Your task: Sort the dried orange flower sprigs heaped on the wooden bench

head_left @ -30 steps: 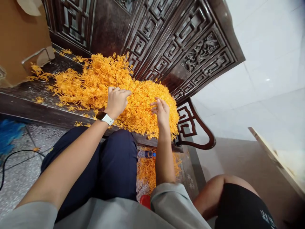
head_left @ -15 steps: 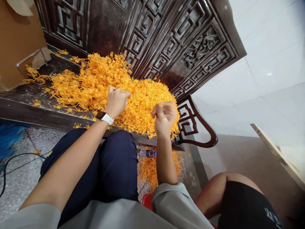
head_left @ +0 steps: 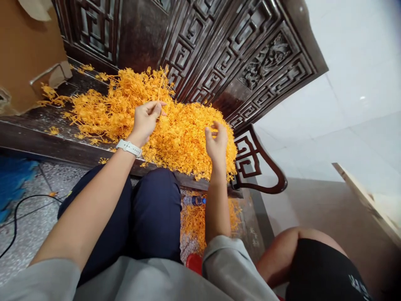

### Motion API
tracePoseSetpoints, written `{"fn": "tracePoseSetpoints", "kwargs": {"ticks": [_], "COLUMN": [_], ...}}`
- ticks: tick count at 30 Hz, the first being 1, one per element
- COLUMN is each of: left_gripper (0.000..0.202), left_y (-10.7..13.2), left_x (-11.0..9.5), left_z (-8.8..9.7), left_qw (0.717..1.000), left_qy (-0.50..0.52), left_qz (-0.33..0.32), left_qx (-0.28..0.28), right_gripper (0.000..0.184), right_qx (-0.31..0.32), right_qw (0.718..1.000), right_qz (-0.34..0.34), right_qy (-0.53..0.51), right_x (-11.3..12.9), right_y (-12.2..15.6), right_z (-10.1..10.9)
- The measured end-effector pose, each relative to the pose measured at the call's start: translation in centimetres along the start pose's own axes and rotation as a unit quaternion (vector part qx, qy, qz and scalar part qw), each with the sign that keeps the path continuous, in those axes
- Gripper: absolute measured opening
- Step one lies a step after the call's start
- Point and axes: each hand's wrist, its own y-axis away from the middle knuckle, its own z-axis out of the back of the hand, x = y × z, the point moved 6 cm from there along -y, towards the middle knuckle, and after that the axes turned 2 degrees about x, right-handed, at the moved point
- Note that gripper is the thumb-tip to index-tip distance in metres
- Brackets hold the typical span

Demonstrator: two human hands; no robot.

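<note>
The left hand, thumb near forefinger, is left of frame centre, the right hand, loosely curled, just right.

left hand, right hand: bare
wrist band: pale, left wrist
shirt: plain grey
right sleeve: short, wide cuff
trousers: dark navy, small yellow-green mark on left leg
</note>
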Motion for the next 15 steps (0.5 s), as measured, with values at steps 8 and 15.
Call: {"fn": "tracePoseSetpoints", "kwargs": {"ticks": [8,15], "left_gripper": [0.032,0.018], "left_y": [1.0,1.3], "left_x": [-0.4,0.6], "left_z": [-2.1,-2.3], "left_qw": [0.998,0.993], "left_qy": [0.026,0.078], "left_qz": [-0.018,0.064], "left_qx": [0.056,0.06], "right_gripper": [0.045,0.039], "right_qx": [0.19,0.098], "right_qw": [0.962,0.964], "right_qz": [0.092,0.074], "right_qy": [-0.17,-0.234], "right_x": [7.0,6.2], "right_y": [2.7,2.7], "right_z": [-8.4,-10.0]}}
